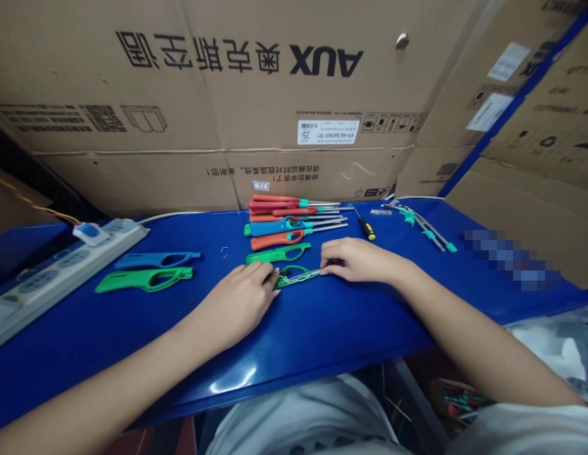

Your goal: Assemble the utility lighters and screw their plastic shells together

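Observation:
An opened green lighter casing (285, 280) lies on the blue table, with thin pale wires along its trigger loop. My left hand (246, 300) is closed over the handle end and hides most of it. At the other end, my right hand (353, 260) pinches a slim metal tube (315, 273) that runs out of the casing. Just behind is another green casing half (277, 254), touched by neither hand. Further back lie several long-nosed lighters, among them a blue one (275, 227) and an orange one (278, 239).
To the left lie a blue shell (151, 260) and a green shell (144, 279), near a white power strip (52, 273). A screwdriver (367, 227) and metal rods with teal fittings (424, 229) lie at the right. Cardboard (218, 126) walls the back.

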`<state>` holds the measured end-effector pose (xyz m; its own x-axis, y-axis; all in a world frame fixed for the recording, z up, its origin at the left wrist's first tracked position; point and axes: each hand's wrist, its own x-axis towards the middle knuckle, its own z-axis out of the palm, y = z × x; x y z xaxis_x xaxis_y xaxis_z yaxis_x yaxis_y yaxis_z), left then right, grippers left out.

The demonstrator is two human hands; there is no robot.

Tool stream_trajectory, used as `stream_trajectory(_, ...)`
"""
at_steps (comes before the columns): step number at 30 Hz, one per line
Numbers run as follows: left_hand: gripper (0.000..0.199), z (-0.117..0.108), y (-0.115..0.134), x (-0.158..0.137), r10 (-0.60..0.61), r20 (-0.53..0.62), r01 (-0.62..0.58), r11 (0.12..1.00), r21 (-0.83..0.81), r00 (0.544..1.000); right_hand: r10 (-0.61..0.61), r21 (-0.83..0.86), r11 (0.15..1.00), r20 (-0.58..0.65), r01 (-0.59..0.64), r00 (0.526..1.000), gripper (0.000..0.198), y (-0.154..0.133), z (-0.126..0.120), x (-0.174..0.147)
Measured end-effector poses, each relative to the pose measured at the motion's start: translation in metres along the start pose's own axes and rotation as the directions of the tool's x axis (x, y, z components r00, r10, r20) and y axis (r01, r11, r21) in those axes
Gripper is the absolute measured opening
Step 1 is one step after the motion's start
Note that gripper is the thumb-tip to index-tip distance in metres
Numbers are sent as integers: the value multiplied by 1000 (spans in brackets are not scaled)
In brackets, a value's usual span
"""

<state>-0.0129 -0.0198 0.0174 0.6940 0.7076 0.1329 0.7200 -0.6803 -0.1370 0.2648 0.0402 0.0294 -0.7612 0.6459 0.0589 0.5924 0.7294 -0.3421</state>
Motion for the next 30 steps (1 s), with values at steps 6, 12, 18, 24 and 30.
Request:
stream_trajectory(6, 32, 12, -2, -2, -48, -101, 23, 972, -236, 994, -106, 94, 989, -103, 116, 989, 21, 1, 1, -2)
stream_trajectory(12, 39, 27, 4, 0, -72, -209, -26, 901, -433, 975, -197, 120, 968, -177, 220, 964, 13, -9, 19, 10)
stream_trajectory(18, 35, 30, 5, 3, -58, -251, -80, 858, -508, 966, -178, 66, 979, -180, 192, 967, 13, -13, 32, 16)
stream_trajectory(24, 33, 29, 4, 4, -80, -267, -79, 839, -538, 960, -217, -26, 976, -204, 216, 955, 13, -13, 38, 17)
stream_trajectory(30, 31, 29, 3, 5, -45, -259, -101, 846, -523, 965, -225, -71, 974, -211, 215, 951, 16, -16, 41, 18)
